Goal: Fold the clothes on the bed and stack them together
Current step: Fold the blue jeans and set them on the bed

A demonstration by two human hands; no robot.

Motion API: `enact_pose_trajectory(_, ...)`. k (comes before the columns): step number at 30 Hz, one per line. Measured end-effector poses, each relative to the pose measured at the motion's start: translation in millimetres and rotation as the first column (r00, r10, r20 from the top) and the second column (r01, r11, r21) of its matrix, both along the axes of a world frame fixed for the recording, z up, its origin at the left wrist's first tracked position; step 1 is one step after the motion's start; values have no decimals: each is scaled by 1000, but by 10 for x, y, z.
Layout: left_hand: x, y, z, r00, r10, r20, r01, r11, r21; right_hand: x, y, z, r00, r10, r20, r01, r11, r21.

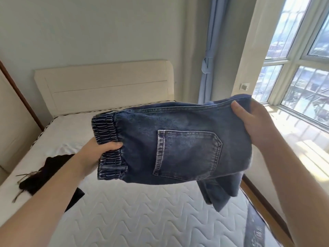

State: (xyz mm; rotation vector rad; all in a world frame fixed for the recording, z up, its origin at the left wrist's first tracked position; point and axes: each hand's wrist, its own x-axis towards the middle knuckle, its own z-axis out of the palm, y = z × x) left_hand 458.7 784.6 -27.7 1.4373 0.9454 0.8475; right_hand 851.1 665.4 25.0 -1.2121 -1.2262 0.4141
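Note:
Dark blue jeans with an elastic waistband and a back pocket hang in the air above the bed, folded over, with a leg end drooping at the lower right. My left hand grips the waistband at the left. My right hand grips the folded edge at the right, thumb on top. A black garment lies crumpled on the white quilted mattress at the left, partly behind my left forearm.
A cream headboard stands at the far end of the bed. A blue curtain hangs beside a large window on the right. A wall panel runs along the bed's left side.

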Motion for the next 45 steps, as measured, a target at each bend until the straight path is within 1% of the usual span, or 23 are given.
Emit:
enact_pose_trajectory(3, 91, -62, -224, 998, -40, 43, 44, 996, -78, 101, -74, 84, 981, -114, 156, 116, 993, -6)
enact_pose_trajectory(5, 122, -115, -405, 996, -38, 76, 49, 990, -136, 130, -121, 110, 964, -154, 218, 161, 987, -13)
enact_pose_trajectory(8, 106, -221, -775, 992, -5, 129, 39, 964, -261, 135, -147, -13, 966, -111, 234, 127, 990, -54)
enact_pose_trajectory(10, 36, -335, -1108, 989, 23, 144, 31, 932, -361, 134, -98, -287, 966, -56, 252, 95, 985, -144)
enact_pose_trajectory(12, -62, -483, -1504, 994, 34, 106, 18, 892, -452, 146, 1, -754, 959, 19, 281, 74, 946, -316)
enact_pose_trajectory(14, -171, -665, -1939, 999, 23, 35, -1, 852, -524, 145, 112, -1381, 944, 117, 308, 58, 860, -506)
enact_pose_trajectory(16, -274, -880, -2356, 998, 46, -38, -59, 813, -580, 98, 194, -2036, 929, 203, 309, 61, 739, -671)
enact_pose_trajectory(18, -384, -1107, -2726, 988, 104, -112, -152, 765, -626, -25, 221, -2611, 925, 284, 251, 38, 588, -808)
enact_pose_trajectory(20, -498, -1320, -3027, 967, 177, -182, -254, 706, -661, -182, 218, -3068, 935, 316, 160, -9, 472, -882)
enact_pose_trajectory(21, -562, -1415, -3148, 954, 215, -210, -301, 673, -676, -273, 211, -3239, 947, 302, 110, -34, 436, -899)
enact_pose_trajectory(23, -697, -1583, -3322, 931, 269, -246, -363, 619, -697, -461, 218, -3478, 970, 241, 27, -72, 393, -917)
enact_pose_trajectory(25, -839, -1710, -3420, 922, 294, -252, -383, 594, -707, -654, 269, -3620, 985, 172, -18, -84, 386, -919)
enact_pose_trajectory(28, -1056, -1829, -3478, 911, 340, -235, -398, 567, -722, -943, 389, -3734, 993, 109, -52, -92, 407, -909)
enact_pose_trajectory(30, -1215, -1871, -3493, 892, 389, -228, -420, 532, -735, -1123, 452, -3777, 991, 133, -12, -64, 396, -916)
enact_pose_trajectory(32, -1397, -1889, -3498, 879, 421, -226, -433, 501, -749, -1312, 497, -3814, 979, 200, 49, -30, 375, -926)
enact_pose_trajectory(34, -1618, -1895, -3540, 866, 437, -241, -454, 487, -746, -1538, 531, -3847, 962, 264, 71, -33, 371, -928)
enact_pose_trajectory(37, -2020, -1909, -3632, 839, 453, -301, -510, 465, -724, -1994, 565, -3892, 949, 316, -6, -120, 342, -932)
enact_pose_trajectory(41, -2664, -1876, -3771, 806, 468, -363, -569, 440, -695, -2715, 621, -4009, 925, 361, -122, -218, 240, -946)
enact_pose_trajectory(43, -3031, -1827, -3821, 788, 461, -408, -603, 443, -664, -3113, 659, -4071, 908, 398, -131, -229, 209, -951)
enact_pose_trajectory(45, -3443, -1756, -3851, 786, 438, -436, -613, 466, -638, -3533, 725, -4119, 898, 426, -107, -211, 206, -956)
